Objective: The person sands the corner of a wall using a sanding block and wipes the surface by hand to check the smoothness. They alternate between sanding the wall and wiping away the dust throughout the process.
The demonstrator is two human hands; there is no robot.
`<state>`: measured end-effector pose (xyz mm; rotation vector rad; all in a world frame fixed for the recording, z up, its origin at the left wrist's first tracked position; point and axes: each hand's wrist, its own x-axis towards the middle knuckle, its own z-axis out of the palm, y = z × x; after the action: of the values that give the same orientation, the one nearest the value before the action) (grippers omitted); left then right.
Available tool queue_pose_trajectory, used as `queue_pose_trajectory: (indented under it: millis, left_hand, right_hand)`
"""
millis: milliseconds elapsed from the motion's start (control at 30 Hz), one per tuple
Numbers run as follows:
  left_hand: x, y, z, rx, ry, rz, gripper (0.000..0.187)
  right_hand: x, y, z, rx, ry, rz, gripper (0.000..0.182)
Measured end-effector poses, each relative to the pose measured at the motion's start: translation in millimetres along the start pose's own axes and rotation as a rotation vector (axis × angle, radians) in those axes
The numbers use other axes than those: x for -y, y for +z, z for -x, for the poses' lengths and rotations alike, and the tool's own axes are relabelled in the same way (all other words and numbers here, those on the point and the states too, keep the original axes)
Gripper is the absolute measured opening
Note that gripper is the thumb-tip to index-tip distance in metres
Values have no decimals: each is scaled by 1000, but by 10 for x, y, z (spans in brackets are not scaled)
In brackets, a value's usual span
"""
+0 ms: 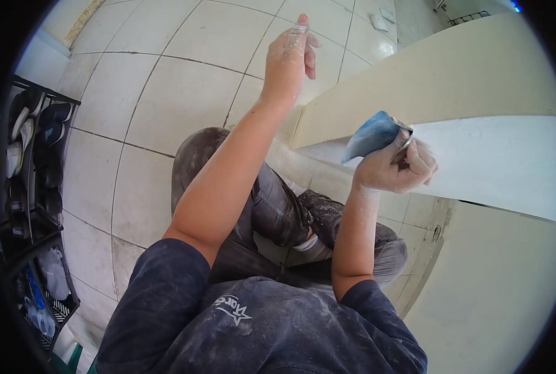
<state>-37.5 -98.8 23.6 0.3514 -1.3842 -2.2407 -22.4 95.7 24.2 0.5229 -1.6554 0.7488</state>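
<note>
Dusted with white, my left hand (292, 55) is raised over the tiled floor, one digit stretched out and the others loosely bent, with nothing visible in it. My right hand (395, 167) is closed round a blue, thin, blade-like piece (371, 138), whose wide end points left. That piece is beside the white lower face (490, 159) of a cream panel or wall edge (452, 87). Whether it touches the surface cannot be made out.
A black rack (69, 100) with shoes and plastic bags stands at the left. My crossed legs in dusty dark trousers (278, 212) are below my arms. Small white pieces (378, 22) lie on the tiles (191, 81) farther off. A pale wall (496, 280) is at the lower right.
</note>
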Motion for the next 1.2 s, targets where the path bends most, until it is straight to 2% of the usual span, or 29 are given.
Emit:
queue_pose_trajectory:
  millis: [33, 133, 200, 233, 367, 467, 567, 633, 800, 867, 900, 1000, 1067, 1167, 1200]
  left_hand:
    - [6, 15, 9, 10, -6, 4, 52]
    - [-7, 35, 56, 74, 49, -97, 52]
    - [-4, 2, 40, 59, 88, -187, 53]
    - [-6, 4, 9, 49, 113, -224, 54]
    - [-94, -85, -27, 92, 119, -42, 56]
    - [-97, -151, -31, 76, 91, 50, 56]
    - [-95, -164, -51, 73, 96, 49, 57]
    - [-167, -159, -83, 115, 86, 88, 58]
    - [-265, -215, -65, 20, 161, 59, 58]
    - [-261, -272, -78, -18, 180, 93, 55]
    - [-243, -302, -85, -29, 186, 128, 54]
    - [-255, -329, -128, -86, 203, 222, 46]
    - [-228, -360, -173, -154, 223, 277, 41]
    - [-241, -514, -226, -279, 262, 324, 36]
    - [-317, -541, -216, -316, 266, 325, 36]
  right_hand:
    - [-23, -3, 46, 20, -2, -55, 25]
    - [-6, -54, 290, 143, -57, 61, 27]
    - [50, -60, 301, 144, 10, 114, 30]
    - [159, 25, 163, 84, 81, 78, 30]
    - [447, 179, -236, -139, 328, -60, 33]
    - [207, 139, 21, -67, 198, 13, 27]
    - [156, 94, 300, -6, 216, 35, 29]
    - [192, 129, 209, -39, 254, 6, 24]
    - [414, 240, -277, -212, 334, -204, 28]
    - [416, 285, -233, -264, 335, -149, 33]
    - [310, 230, -112, -194, 253, -47, 29]
    - [333, 213, 425, -4, 412, -91, 25]
    - [230, 152, 398, 24, 240, 76, 24]
    - [388, 253, -123, -152, 290, 16, 27]
    - [383, 271, -258, -184, 245, 9, 25]
